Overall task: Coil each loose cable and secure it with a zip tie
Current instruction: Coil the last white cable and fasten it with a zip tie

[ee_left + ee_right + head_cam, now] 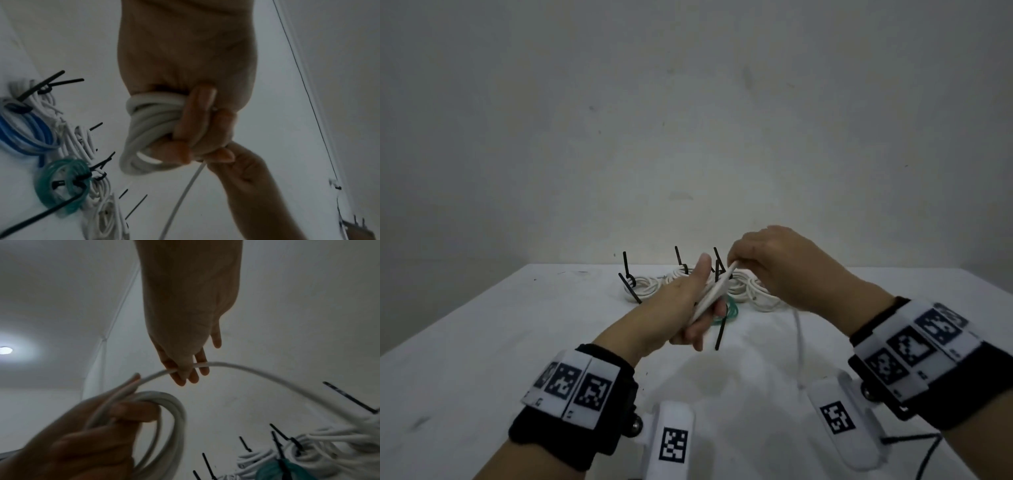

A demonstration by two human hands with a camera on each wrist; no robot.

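My left hand (185, 97) grips white cable coil (148, 129); my right hand (185, 344) pinches loose strand (236, 365) just above it. Risk: slack grip, loops spring apart.

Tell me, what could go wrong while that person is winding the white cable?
The left hand grips several loops of the white cable with curled fingers; if that grip eases, the coil may spring apart. The right hand only pinches the loose strand, which trails back toward the tied bundles on the table and might drag or snag on their upright zip ties.
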